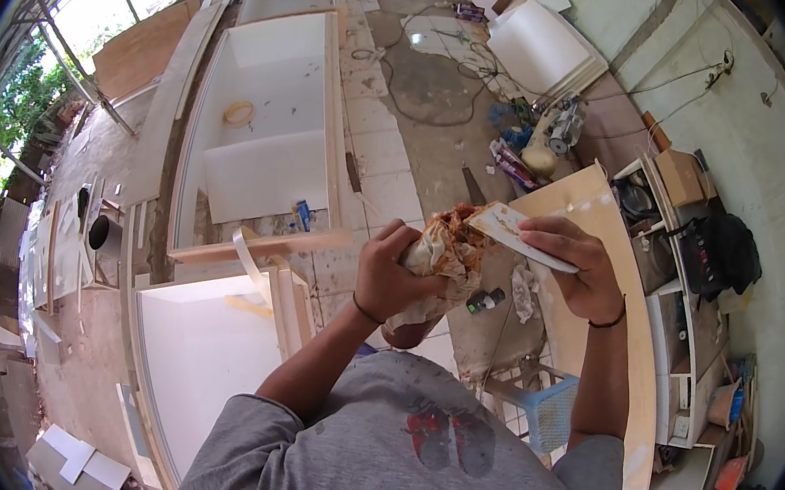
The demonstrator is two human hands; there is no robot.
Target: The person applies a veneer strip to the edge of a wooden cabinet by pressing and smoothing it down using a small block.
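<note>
My left hand (388, 268) is closed around a crumpled whitish bag (429, 253), held up in front of my chest. Its open top is smeared with orange-brown paste (457, 223). In my right hand (571, 256), pinched between thumb and fingers, is a flat white scraper (509, 230) with brown smears on its face. The scraper's far end meets the paste at the bag's mouth, or lies just over it; I cannot tell which. A dark tapered blade (473, 187) shows just beyond the bag.
Large white cabinet boxes (266, 170) with wood edges lie on the left, one holding a tape roll (238, 113). A pale wooden board (597, 209) stretches along my right. Below my right forearm stands a blue stool (547, 410). Cables (472, 110) and tools litter the floor ahead.
</note>
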